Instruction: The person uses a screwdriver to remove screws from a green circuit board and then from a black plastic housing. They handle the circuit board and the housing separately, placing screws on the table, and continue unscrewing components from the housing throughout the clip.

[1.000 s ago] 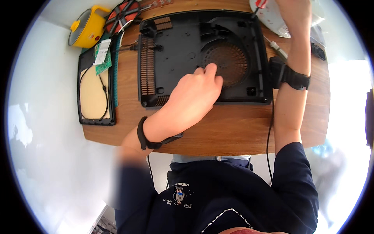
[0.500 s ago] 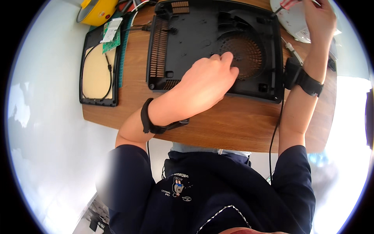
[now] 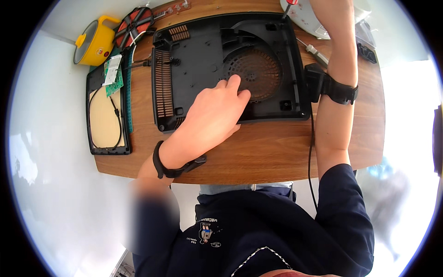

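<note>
A black plastic casing (image 3: 198,55) with vents and a round, rust-coloured grille (image 3: 265,64) lies on the wooden table. My left hand (image 3: 214,113) rests palm down on it, fingers bent onto the casing beside the grille, their tips hidden beneath. A red-handled screwdriver (image 3: 290,3) stands with its shaft at the casing's top right corner. My right hand (image 3: 332,16) reaches to the top edge beside that handle, its fingers cut off by the frame. A black wrist-mounted device (image 3: 315,83) sits at the casing's right side.
At left are a tablet-shaped frame (image 3: 104,127) with a cable, a green circuit board (image 3: 114,85), a yellow pot (image 3: 94,44) and a red-black fan (image 3: 134,27). At right lie a pale-handled tool (image 3: 318,53), a white floral item (image 3: 302,18) and a black part (image 3: 366,53).
The whole view has shifted, so the table sits lower and further left than half a second ago. My right fingers, then visible on the red screwdriver, now leave the top of the frame.
</note>
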A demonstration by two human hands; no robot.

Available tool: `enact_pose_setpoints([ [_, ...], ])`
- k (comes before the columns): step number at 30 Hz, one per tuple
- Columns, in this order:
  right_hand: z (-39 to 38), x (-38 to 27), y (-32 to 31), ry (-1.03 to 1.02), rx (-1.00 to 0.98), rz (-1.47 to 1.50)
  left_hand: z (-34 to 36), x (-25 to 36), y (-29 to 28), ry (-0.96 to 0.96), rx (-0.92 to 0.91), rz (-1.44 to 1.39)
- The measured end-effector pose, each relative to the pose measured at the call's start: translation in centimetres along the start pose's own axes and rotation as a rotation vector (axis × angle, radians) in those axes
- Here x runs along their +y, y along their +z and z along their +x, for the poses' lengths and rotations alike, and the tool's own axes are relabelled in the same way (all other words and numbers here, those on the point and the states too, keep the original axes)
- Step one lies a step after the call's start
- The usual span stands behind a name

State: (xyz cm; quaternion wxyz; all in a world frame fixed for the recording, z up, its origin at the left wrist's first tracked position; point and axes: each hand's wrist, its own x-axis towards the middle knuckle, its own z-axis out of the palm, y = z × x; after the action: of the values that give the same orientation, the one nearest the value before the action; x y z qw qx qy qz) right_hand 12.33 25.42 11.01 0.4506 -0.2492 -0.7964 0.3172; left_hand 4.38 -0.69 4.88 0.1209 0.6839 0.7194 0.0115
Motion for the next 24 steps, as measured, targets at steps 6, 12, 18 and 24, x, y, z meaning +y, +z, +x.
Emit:
enact_pose_setpoints([
  [6,-0.1,0.5,-0.4,-0.080,-0.019,-0.036,0.1,0.1,0.0,0.008,0.016,0.017],
  [12,0.2,-0.2,-0.7,-0.097,0.045,0.000,0.1,0.0,0.1,0.007,0.013,0.029],
  [18,-0.3,-1.3,-1.0,-0.066,0.016,-0.103,0.1,0.0,0.1,0.008,0.015,0.024],
  [24,0.3,0.2,-0.5,-0.117,0.036,-0.146,0.1,-0.1,0.1,0.014,0.019,0.022],
])
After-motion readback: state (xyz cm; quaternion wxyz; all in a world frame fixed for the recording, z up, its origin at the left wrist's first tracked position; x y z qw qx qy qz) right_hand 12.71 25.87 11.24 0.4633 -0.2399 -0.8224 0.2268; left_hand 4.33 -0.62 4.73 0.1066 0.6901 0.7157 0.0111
